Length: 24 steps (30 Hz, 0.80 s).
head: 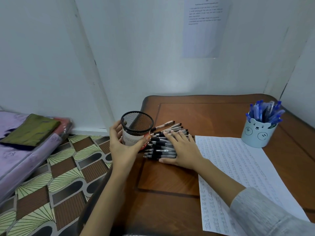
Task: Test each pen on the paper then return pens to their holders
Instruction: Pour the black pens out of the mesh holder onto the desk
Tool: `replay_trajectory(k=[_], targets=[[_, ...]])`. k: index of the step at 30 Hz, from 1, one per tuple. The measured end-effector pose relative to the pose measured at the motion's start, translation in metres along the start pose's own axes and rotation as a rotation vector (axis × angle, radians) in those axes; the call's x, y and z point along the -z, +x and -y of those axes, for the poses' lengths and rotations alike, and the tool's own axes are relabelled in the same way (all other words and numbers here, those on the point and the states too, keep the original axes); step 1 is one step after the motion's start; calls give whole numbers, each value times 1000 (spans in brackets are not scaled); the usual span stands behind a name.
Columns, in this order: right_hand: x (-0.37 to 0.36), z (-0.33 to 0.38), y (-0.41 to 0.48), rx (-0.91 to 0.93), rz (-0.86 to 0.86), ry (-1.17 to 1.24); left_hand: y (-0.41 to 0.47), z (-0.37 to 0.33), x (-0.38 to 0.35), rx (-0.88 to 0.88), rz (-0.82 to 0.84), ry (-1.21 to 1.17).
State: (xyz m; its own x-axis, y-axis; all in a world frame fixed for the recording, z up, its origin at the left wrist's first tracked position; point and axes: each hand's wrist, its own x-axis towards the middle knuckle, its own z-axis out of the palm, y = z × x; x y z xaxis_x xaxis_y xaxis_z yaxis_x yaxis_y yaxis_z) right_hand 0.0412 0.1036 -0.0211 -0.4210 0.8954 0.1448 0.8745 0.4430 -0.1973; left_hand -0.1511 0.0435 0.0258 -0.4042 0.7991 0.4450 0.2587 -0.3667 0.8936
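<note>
White walls fill the upper half of the frame, with a printed sheet (204, 28) stuck up at the upper right; its text is too small to read. A brown wooden table (187, 113) takes up the lower right. To its left is a floor (59, 167) tiled in fan and oval patterns. At the far left edge lies purple bedding (17, 150) with a folded green cloth (32, 128) on top. A white paper (238, 167), covered in rows of small handwritten test marks, lies on the table at the lower right. Both forearms reach in from the bottom, the right one in a grey sleeve. At centre frame, on the table's left side, a pile of black pens (158, 147) lies side by side. The right hand (180, 149) rests flat on it with fingers straight and spread, thumb along the near side. Just left of the pile, the left hand (126, 142) grasps a black mesh holder (137, 128), fingers and thumb wrapped round its lower part; whether it rests on the table cannot be told. At the right edge, touching the far end of the paper, stands a pale bear-face cup (257, 133) filled with blue pens (265, 111).
</note>
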Motion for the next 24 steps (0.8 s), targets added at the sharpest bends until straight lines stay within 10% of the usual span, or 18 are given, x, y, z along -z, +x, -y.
replay_trajectory(k=[13,24], targets=[[30,-13,-31,47,-5,155,-11,-17,-18,46,32,-127],[43,-108,-105,-314,-125,272,-11,-33,-73,70,187,-79]])
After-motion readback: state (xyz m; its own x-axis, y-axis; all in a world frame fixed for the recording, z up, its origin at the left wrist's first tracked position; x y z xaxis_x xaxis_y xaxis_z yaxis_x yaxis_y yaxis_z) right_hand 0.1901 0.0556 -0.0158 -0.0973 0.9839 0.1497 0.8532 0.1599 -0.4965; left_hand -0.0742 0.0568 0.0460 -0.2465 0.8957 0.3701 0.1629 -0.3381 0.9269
